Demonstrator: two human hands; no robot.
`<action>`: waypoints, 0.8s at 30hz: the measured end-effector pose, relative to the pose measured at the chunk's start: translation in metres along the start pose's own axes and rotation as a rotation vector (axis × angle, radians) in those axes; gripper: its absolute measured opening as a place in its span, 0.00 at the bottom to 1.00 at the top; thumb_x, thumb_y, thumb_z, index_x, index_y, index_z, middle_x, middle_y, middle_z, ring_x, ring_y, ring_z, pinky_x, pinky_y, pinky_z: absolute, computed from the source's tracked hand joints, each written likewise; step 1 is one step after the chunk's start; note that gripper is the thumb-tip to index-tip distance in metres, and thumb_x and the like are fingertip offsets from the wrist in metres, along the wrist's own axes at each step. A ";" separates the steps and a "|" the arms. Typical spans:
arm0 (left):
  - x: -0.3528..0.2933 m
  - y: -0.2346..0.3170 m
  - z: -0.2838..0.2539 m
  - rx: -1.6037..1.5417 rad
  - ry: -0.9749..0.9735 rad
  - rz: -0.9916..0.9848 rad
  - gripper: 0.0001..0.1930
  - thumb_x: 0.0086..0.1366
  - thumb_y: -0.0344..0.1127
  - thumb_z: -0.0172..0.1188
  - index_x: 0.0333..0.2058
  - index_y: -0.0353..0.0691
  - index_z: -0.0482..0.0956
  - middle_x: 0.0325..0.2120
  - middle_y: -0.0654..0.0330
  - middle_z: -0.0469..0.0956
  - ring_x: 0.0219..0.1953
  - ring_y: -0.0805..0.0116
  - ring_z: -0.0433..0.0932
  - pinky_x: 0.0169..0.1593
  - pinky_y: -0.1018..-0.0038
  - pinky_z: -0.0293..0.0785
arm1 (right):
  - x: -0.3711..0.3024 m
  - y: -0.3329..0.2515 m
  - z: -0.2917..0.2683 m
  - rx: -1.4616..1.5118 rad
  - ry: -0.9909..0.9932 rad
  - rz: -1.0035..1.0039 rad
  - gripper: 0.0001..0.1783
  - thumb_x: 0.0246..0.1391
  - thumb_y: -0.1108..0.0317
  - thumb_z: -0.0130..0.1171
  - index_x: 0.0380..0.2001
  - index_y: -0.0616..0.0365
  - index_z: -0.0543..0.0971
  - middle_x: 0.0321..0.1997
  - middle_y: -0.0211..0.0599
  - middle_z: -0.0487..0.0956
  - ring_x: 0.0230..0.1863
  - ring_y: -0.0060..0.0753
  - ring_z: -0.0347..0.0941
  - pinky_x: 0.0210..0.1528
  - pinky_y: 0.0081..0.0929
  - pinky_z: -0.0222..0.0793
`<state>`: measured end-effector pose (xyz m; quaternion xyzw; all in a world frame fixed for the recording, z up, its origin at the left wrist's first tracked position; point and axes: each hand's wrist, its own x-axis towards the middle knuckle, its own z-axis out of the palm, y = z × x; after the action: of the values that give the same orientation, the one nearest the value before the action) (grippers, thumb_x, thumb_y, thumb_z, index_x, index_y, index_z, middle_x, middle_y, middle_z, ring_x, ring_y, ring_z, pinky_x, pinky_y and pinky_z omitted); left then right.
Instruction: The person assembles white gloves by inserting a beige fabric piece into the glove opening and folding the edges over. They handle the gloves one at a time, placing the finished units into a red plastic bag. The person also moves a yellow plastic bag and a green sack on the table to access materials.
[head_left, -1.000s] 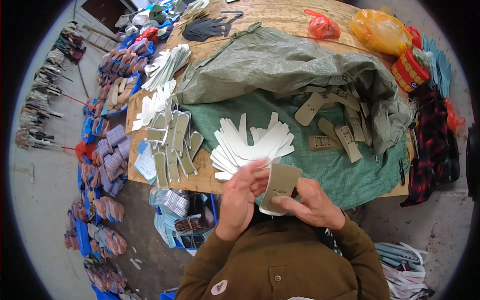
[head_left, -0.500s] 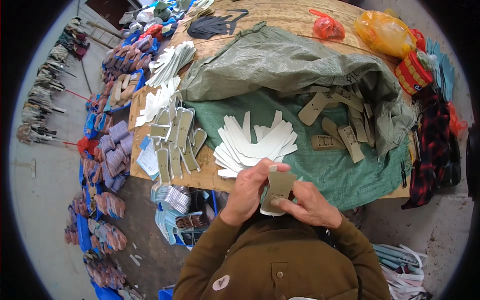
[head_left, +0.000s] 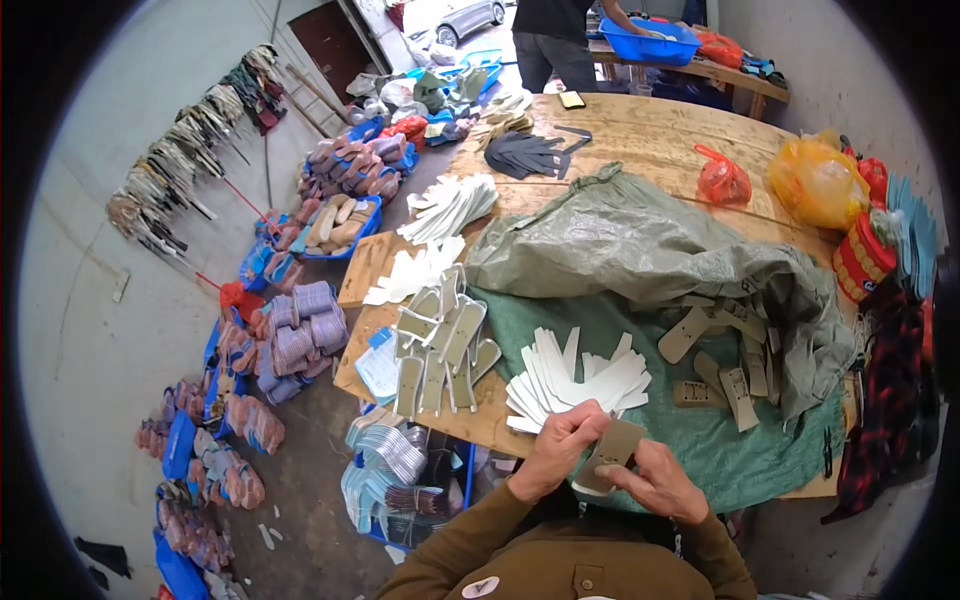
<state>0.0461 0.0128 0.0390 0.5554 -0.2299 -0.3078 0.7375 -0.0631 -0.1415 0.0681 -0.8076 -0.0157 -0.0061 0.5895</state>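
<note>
Left of the fan of white strips, a heap of white-rimmed plates lies on the wooden table, the pieces overlapping at several angles, with a pale paper beside them on the side farther from the fan. Just on the wearer's side of the fan, the left hand has its thumb and bent fingertips pinched at the upper left edge of the olive plate. That plate is held tilted in front of the fan's near right side, off the table, with small holes in its face and a pale band along its lower edge. To the right of the plate, the right hand grasps it with the thumb laid flat on the face near the holes; its other fingers go behind, where their exact hold cannot be told. For handling along the rim, this split seems sound: one hand steadies the body while the other feels the edge. A light, even pinch would probably serve better than a hard squeeze, since the plate looks thin and curved, and the steadying thumb is best set clear of the band so nothing there gets dragged out of line. Right of the fan, loose olive plates lie on the green sheet by the mouth of the grey-green sack, well apart from both hands, which leaves the elbows room.
</note>
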 end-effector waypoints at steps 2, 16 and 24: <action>-0.004 -0.001 0.002 0.240 0.037 0.129 0.11 0.69 0.35 0.58 0.28 0.34 0.76 0.26 0.65 0.70 0.29 0.75 0.67 0.35 0.75 0.65 | -0.003 0.008 0.002 0.052 -0.037 -0.011 0.15 0.56 0.66 0.61 0.43 0.64 0.74 0.31 0.50 0.77 0.31 0.50 0.74 0.33 0.36 0.68; -0.014 0.015 0.006 0.148 -0.227 -0.112 0.24 0.67 0.34 0.58 0.59 0.34 0.68 0.50 0.51 0.74 0.52 0.62 0.75 0.57 0.73 0.67 | 0.002 0.014 -0.002 -0.183 0.202 -0.192 0.16 0.51 0.75 0.61 0.44 0.62 0.73 0.38 0.48 0.77 0.38 0.57 0.74 0.38 0.40 0.71; 0.000 0.003 -0.011 0.895 -0.169 0.548 0.26 0.60 0.20 0.59 0.58 0.37 0.72 0.60 0.42 0.68 0.58 0.48 0.73 0.56 0.65 0.74 | -0.004 0.021 0.015 0.183 0.256 -0.134 0.25 0.56 0.76 0.56 0.57 0.66 0.67 0.56 0.48 0.70 0.49 0.44 0.76 0.52 0.33 0.70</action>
<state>0.0545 0.0209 0.0383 0.7085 -0.5341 -0.0195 0.4607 -0.0664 -0.1336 0.0430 -0.7403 0.0054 -0.1467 0.6561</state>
